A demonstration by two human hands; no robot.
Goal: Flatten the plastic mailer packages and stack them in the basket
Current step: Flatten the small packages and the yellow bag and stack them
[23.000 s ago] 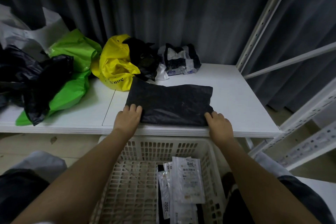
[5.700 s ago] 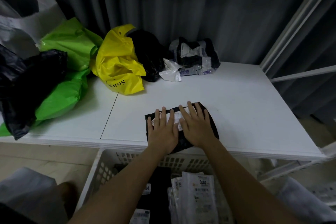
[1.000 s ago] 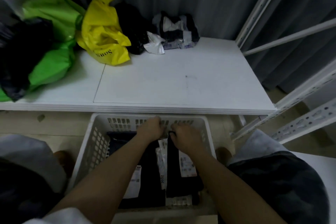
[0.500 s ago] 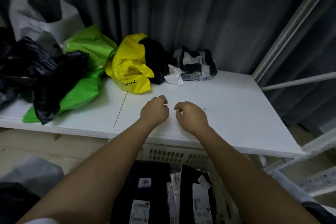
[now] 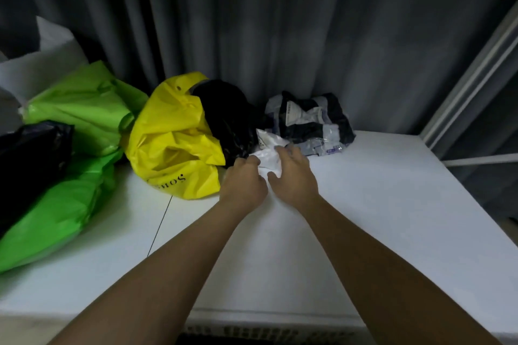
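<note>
Where the white table (image 5: 378, 204) meets the dark curtain (image 5: 280, 22), a row of bags runs along its far edge: at the far left a white bag (image 5: 42, 64) stands behind a black bag (image 5: 30, 159), with two bright green bags (image 5: 81, 103) beside and under it. Next comes a yellow bag (image 5: 173, 143) with dark lettering, and a crumpled black bag (image 5: 227, 117) leans against its right side. Just in front of that black bag lies a small white mailer (image 5: 267, 154), crumpled, on the table top. The left hand (image 5: 244, 179) has its fingers curled onto the mailer's left edge, though whether they actually pinch it I cannot tell. The right hand (image 5: 294, 173) reaches over the mailer's right side with fingers spread and loose, the fingertips touching the plastic. Right of the mailer sits a bundle of black and clear packages (image 5: 311, 120). At the far right a white shelf upright (image 5: 476, 70) rises. The basket (image 5: 266, 333) shows only as a strip of white lattice rim under the table's near edge
</note>
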